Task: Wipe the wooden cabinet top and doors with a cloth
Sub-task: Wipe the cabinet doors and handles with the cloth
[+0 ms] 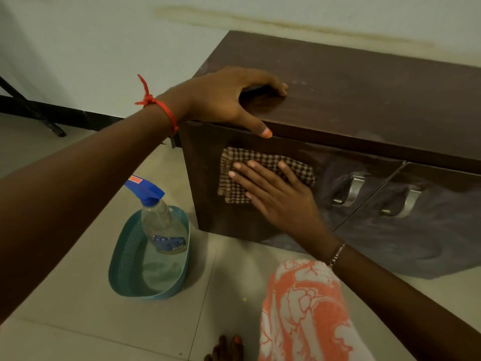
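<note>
Left hand (221, 100): on the cabinet top near its left front corner, fingers arched with their tips on the wood, thumb spread down over the front edge; it holds nothing.
Right hand (276, 196): flat, fingers straight and spread, pressing the cloth against the left door; nothing gripped.
Cloth (299, 170): brown-and-white check, folded, flat on the upper part of the left door, partly under the right palm and fingers.
Cabinet (364, 100): dark brown wood, low, standing on the floor against the wall.
Left door (221, 222): closed, with a metal handle (350, 190) at its right edge.
Right door (429, 230): closed, with its own handle (406, 201) just beside the first; greyish smears across both doors.
Bottle (164, 222): clear spray bottle with a blue trigger, upright in the basket.
Basket (125, 256): teal, oval, on the floor left of the cabinet.
Floor (78, 321): pale tiles.
Wall (104, 35): light, with a yellowish stain above the cabinet.
Wrists: red thread (158, 105) on the left, a thin bracelet (337, 254) on the right.
Knee (299, 308): covered in orange-and-white patterned fabric, at the bottom of the view.
</note>
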